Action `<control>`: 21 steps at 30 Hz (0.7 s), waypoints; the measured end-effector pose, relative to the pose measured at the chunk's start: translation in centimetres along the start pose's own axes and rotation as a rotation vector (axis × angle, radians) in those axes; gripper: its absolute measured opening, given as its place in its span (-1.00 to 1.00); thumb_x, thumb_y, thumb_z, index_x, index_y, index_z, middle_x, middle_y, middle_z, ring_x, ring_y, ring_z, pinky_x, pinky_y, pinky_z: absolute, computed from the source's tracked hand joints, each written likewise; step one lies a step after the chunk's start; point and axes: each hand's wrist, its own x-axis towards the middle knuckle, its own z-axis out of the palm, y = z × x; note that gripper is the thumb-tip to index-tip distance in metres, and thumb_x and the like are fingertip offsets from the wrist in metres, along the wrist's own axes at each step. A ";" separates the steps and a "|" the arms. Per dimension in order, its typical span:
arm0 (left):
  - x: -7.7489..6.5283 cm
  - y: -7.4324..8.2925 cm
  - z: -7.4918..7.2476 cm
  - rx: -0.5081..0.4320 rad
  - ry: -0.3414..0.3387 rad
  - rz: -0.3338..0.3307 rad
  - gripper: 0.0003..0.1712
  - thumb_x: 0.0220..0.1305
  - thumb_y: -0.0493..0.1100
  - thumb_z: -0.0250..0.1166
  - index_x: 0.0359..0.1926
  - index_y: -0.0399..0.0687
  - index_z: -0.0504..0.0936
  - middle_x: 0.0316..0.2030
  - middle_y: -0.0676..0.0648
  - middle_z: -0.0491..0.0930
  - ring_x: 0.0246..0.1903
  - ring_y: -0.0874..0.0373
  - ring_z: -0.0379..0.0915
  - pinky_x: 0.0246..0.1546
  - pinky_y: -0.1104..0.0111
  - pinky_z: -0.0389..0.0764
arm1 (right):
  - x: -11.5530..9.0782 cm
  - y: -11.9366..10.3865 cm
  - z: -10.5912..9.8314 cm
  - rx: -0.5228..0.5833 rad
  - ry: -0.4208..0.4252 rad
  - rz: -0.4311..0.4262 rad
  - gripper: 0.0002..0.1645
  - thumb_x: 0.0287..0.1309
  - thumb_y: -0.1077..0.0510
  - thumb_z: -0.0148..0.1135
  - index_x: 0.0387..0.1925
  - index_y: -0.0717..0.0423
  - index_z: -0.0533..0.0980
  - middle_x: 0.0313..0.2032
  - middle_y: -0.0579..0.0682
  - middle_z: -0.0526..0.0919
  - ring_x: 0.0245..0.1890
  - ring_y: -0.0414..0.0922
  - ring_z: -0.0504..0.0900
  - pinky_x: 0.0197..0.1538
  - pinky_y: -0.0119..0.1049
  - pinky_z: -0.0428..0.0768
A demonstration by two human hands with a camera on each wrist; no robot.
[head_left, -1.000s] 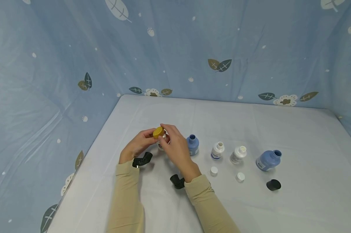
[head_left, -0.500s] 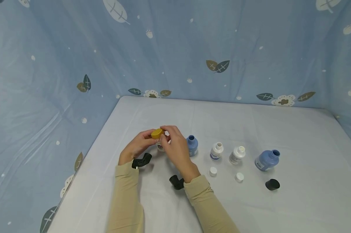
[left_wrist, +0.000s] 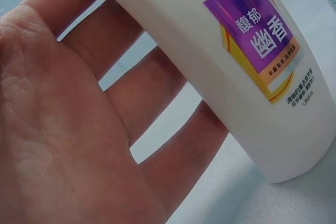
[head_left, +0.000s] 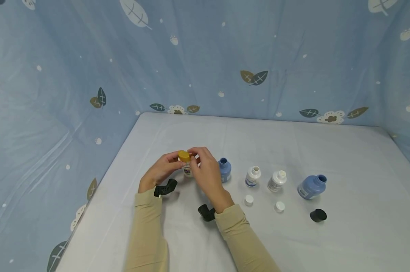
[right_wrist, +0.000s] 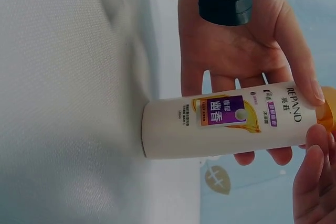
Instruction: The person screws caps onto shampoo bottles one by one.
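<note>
A white body wash bottle [head_left: 187, 170] with a purple and yellow label stands upright on the white table. My left hand [head_left: 161, 169] grips its upper part, thumb in front and fingers stretched behind; the left wrist view shows those fingers along the back of the bottle [left_wrist: 210, 72]. On top sits a yellow cap [head_left: 184, 156]. My right hand [head_left: 207, 175] pinches the cap's right side between thumb and forefinger. In the right wrist view the right thumb and fingers [right_wrist: 313, 174] lie right at the cap [right_wrist: 328, 109], which is partly outside the frame.
Right of the hands stand an uncapped blue bottle [head_left: 225, 170], two uncapped white bottles, one [head_left: 252, 177] left of the other [head_left: 277, 182], and another blue bottle [head_left: 311, 187]. Before them lie two white caps, left [head_left: 249, 200] and right [head_left: 279, 206], and a black cap [head_left: 318, 215].
The yellow cap was tilted over the bottle's top between the fingers; now it sits straighter and lower, with more of the label showing. Both hands stay in nearly the same place.
</note>
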 end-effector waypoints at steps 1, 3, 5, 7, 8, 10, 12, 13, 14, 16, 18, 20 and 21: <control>0.0 0.0 0.0 -0.002 -0.002 0.001 -0.47 0.09 -0.15 0.29 0.06 -0.30 0.41 0.00 -0.15 0.44 0.02 0.02 0.31 0.12 0.14 0.22 | 0.0 0.0 0.0 -0.006 0.001 -0.006 -0.77 0.16 0.19 0.04 -0.14 0.01 0.50 -0.27 -0.14 0.50 -0.40 -0.29 0.46 -0.38 -0.49 0.45; 0.0 0.0 0.0 -0.004 -0.007 0.004 -0.44 0.08 -0.13 0.30 0.08 -0.29 0.41 0.02 -0.15 0.43 0.04 0.02 0.30 0.13 0.11 0.19 | 0.0 0.0 0.0 -0.019 0.003 -0.020 -0.75 0.15 0.19 0.05 -0.12 0.02 0.51 -0.28 -0.13 0.50 -0.40 -0.29 0.46 -0.39 -0.49 0.44; 0.0 0.0 0.0 -0.008 -0.012 0.008 -0.42 0.08 -0.12 0.30 0.10 -0.28 0.40 0.04 -0.14 0.43 0.06 0.02 0.28 0.14 0.09 0.17 | 0.0 0.0 0.0 -0.024 0.004 -0.031 -0.74 0.14 0.20 0.07 -0.10 0.02 0.51 -0.28 -0.13 0.50 -0.39 -0.29 0.46 -0.39 -0.49 0.44; 0.0 0.0 -0.1 -0.014 -0.017 0.011 -0.41 0.08 -0.12 0.30 0.11 -0.27 0.39 0.05 -0.14 0.42 0.08 0.02 0.27 0.15 0.08 0.15 | 0.0 0.0 0.0 -0.026 0.000 -0.034 -0.71 0.14 0.20 0.08 -0.08 0.02 0.51 -0.25 -0.12 0.50 -0.38 -0.29 0.46 -0.40 -0.49 0.43; 0.0 0.0 -0.1 -0.015 -0.021 0.014 -0.41 0.08 -0.12 0.30 0.12 -0.27 0.39 0.06 -0.14 0.42 0.09 0.03 0.26 0.15 0.08 0.15 | 0.0 0.0 0.0 -0.027 -0.005 -0.034 -0.70 0.14 0.19 0.08 -0.07 0.01 0.51 -0.23 -0.12 0.50 -0.38 -0.30 0.46 -0.40 -0.49 0.43; -0.1 -0.1 -0.1 -0.023 -0.027 0.019 -0.42 0.10 -0.13 0.28 0.12 -0.27 0.39 0.06 -0.13 0.42 0.10 0.03 0.25 0.15 0.08 0.15 | 0.0 0.0 0.0 -0.024 -0.018 -0.030 -0.68 0.13 0.18 0.08 -0.04 0.00 0.50 -0.18 -0.12 0.49 -0.38 -0.29 0.46 -0.40 -0.49 0.43; -0.1 -0.1 -0.2 -0.029 -0.032 0.024 -0.44 0.11 -0.15 0.27 0.12 -0.28 0.39 0.05 -0.12 0.42 0.09 0.04 0.26 0.14 0.10 0.17 | 0.0 0.0 0.0 -0.023 -0.033 -0.025 -0.66 0.13 0.17 0.07 -0.02 -0.01 0.49 -0.13 -0.12 0.47 -0.38 -0.27 0.47 -0.40 -0.49 0.44; -0.1 -0.1 -0.2 -0.028 -0.036 0.029 -0.46 0.13 -0.16 0.25 0.12 -0.28 0.39 0.05 -0.11 0.42 0.09 0.05 0.26 0.14 0.11 0.18 | 0.0 0.0 0.0 -0.020 -0.039 -0.025 -0.66 0.13 0.17 0.07 -0.01 -0.02 0.49 -0.11 -0.11 0.47 -0.39 -0.26 0.47 -0.40 -0.49 0.44; -0.1 -0.1 -0.2 -0.030 -0.038 0.031 -0.48 0.14 -0.18 0.24 0.11 -0.28 0.39 0.04 -0.11 0.42 0.08 0.05 0.26 0.14 0.12 0.19 | 0.0 0.0 0.0 -0.015 -0.043 -0.026 -0.65 0.13 0.17 0.06 -0.01 -0.02 0.48 -0.09 -0.11 0.46 -0.39 -0.23 0.48 -0.40 -0.48 0.44; -0.1 -0.1 -0.2 -0.035 -0.041 0.034 -0.51 0.16 -0.21 0.22 0.11 -0.29 0.39 0.02 -0.11 0.43 0.06 0.04 0.28 0.13 0.15 0.21 | 0.0 0.0 0.0 -0.006 -0.046 -0.029 -0.63 0.12 0.18 0.06 0.00 -0.02 0.48 -0.07 -0.10 0.45 -0.40 -0.19 0.49 -0.40 -0.48 0.44; -0.1 -0.2 -0.3 -0.035 -0.045 0.036 -0.53 0.18 -0.25 0.19 0.11 -0.30 0.39 0.01 -0.12 0.43 0.05 0.04 0.29 0.11 0.18 0.23 | 0.0 0.1 0.0 0.000 -0.047 -0.036 -0.63 0.12 0.18 0.06 0.01 -0.01 0.47 -0.06 -0.10 0.44 -0.40 -0.18 0.50 -0.41 -0.48 0.44; -0.1 -0.1 -0.2 -0.036 -0.045 0.031 -0.55 0.19 -0.28 0.17 0.11 -0.31 0.38 0.00 -0.12 0.44 0.04 0.04 0.29 0.10 0.20 0.24 | 0.0 0.2 0.0 0.002 -0.050 -0.040 -0.62 0.12 0.18 0.07 0.02 -0.01 0.46 -0.06 -0.11 0.44 -0.41 -0.20 0.48 -0.41 -0.48 0.43; 0.0 -0.1 -0.2 -0.033 -0.044 0.028 -0.56 0.19 -0.29 0.16 0.11 -0.32 0.37 0.00 -0.11 0.44 0.04 0.04 0.29 0.10 0.21 0.25 | 0.0 0.2 0.0 0.003 -0.052 -0.042 -0.61 0.11 0.18 0.08 0.02 -0.01 0.46 -0.06 -0.11 0.44 -0.41 -0.23 0.47 -0.40 -0.48 0.43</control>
